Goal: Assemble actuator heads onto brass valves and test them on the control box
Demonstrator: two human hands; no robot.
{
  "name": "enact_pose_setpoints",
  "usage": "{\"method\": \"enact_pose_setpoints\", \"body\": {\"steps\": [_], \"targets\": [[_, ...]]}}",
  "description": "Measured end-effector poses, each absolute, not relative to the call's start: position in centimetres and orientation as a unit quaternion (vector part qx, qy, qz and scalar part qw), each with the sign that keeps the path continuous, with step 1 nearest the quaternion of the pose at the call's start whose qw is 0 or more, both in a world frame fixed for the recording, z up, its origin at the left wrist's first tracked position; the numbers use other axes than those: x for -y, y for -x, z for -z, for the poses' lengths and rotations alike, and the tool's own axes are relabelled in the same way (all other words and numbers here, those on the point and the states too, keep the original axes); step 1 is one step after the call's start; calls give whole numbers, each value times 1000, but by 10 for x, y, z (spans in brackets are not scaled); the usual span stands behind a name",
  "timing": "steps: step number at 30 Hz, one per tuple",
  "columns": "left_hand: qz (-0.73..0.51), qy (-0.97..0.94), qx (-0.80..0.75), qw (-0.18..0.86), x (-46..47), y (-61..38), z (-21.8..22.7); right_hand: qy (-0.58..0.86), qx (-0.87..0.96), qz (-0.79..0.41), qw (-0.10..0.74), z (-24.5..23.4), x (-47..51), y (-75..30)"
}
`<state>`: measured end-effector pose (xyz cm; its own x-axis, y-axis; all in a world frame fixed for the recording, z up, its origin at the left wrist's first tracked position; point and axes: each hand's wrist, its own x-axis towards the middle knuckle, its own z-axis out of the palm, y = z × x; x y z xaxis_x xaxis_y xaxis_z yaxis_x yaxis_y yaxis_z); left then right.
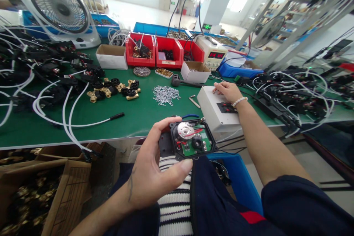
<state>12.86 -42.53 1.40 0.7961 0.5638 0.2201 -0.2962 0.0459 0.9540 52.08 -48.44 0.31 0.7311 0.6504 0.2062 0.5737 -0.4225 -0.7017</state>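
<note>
My left hand (155, 169) grips an open black plastic housing (193, 138) above my lap, thumb along the near edge and fingers around the far side. Inside the housing are a green circuit board (203, 138), a round silver motor-like part (186, 130) and red wires. A short blue wire (190, 115) sticks out behind it. Over the light grey box (211, 112) lies my right hand (228, 92), its fingers bent together at the box's far top edge. Whatever is at those fingertips is hidden. Black-and-red terminals (227, 107) sit on the box by the wrist.
A pile of metal clips (166, 95), brass fittings (105, 90) and an L-shaped metal tool (194, 101) lie on the green table (132, 118). Red bins (141, 61) and a power supply (212, 53) stand behind. Cabled black units (298, 92) crowd both sides; a fan (58, 7) stands back left.
</note>
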Motion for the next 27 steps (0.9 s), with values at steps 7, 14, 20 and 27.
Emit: {"method": "enact_pose_setpoints", "body": {"steps": [7,14,20,27], "targets": [[-300,-614,-111,722,427,-129,-15,834,362,-54,413,1,481,-527],[-302,-610,-101,726,427,-130,-16,828,368,-54,420,2,483,-527],[-303,-620,-106,716,426,-129,-15,823,374,-57,425,1,483,-525],[-302,-614,-109,721,427,-130,-15,820,373,-66,429,1,482,-522]]}}
